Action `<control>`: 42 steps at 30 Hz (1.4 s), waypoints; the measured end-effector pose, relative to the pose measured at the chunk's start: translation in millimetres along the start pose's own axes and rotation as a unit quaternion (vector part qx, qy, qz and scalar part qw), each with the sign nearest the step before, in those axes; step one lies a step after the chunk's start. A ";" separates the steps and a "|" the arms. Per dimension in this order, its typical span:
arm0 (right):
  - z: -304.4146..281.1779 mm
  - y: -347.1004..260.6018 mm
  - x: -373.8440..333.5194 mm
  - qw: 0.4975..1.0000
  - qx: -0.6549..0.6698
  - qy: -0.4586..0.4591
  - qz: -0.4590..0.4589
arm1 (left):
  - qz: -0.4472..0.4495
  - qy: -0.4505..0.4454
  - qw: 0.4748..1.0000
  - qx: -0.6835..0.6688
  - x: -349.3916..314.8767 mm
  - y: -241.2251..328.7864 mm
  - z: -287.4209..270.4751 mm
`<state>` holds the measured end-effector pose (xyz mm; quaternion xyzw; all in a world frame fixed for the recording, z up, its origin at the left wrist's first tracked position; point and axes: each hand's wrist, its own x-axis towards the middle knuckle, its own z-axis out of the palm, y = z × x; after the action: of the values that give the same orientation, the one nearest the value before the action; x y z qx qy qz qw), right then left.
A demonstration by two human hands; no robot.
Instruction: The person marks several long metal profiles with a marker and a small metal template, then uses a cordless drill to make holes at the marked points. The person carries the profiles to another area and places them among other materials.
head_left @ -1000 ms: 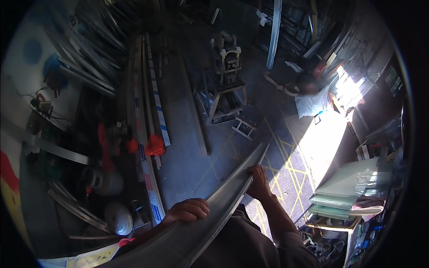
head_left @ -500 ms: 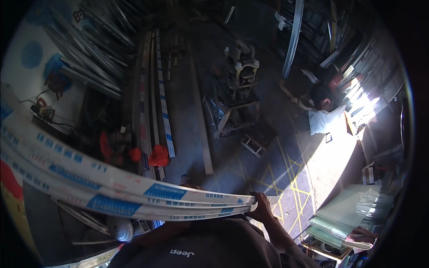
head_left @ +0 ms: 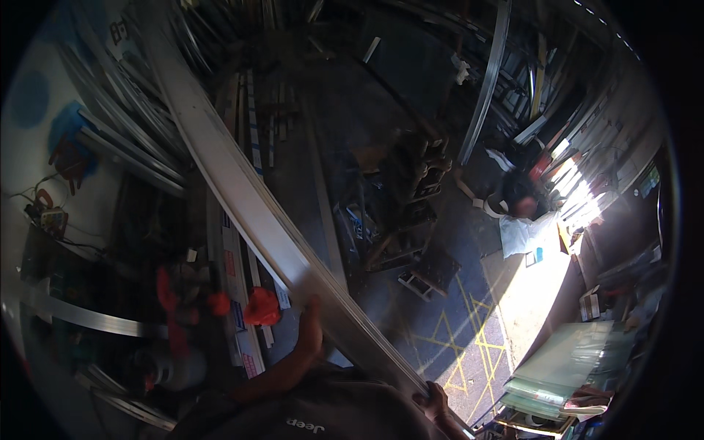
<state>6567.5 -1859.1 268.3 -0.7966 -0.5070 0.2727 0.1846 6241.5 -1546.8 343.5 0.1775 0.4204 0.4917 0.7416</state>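
A long bundle of metal profiles (head_left: 253, 220), pale on its broad face and ridged along its edge, slants from the upper left down to my body at the lower right. My left hand (head_left: 312, 328) is against its left side in front of my chest, with the thumb up along the edge; its other fingers are hidden by the bundle. Nearer the bundle's lower end, my right hand (head_left: 435, 402) is wrapped round its right edge.
Long metal bars (head_left: 125, 95) lean at the left wall. A dark machine on a stand (head_left: 422, 176) is ahead. A crouching person in a white top (head_left: 524, 233) is at the right, near stacked glass sheets (head_left: 557, 359). Red things (head_left: 262, 306) lie beside strips on the floor.
The bundle has swung from lying crosswise to pointing away to the upper left, and its blue-and-white printed film no longer shows. My left hand has come into view; my right has moved lower.
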 end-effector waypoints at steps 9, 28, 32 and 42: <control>84.9 88.5 -61.8 0.976 0.065 -0.137 0.158 | -0.176 0.073 0.966 0.177 120.4 -68.1 -56.5; 94.6 -129.6 63.4 0.904 0.038 -0.190 0.382 | -0.394 0.110 0.884 0.228 338.6 -57.3 -50.6; 124.0 -235.0 165.1 0.886 0.053 -0.168 0.429 | -0.375 0.109 0.898 0.204 415.7 -42.2 -101.9; 236.2 -311.4 379.0 0.863 0.063 -0.197 0.461 | -0.356 0.101 0.913 0.174 631.1 5.5 -184.2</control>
<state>6328.2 -1380.6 167.3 -0.8556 -0.0896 0.5096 -0.0157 6194.2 -1017.4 -43.6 0.0918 0.6072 0.1293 0.7786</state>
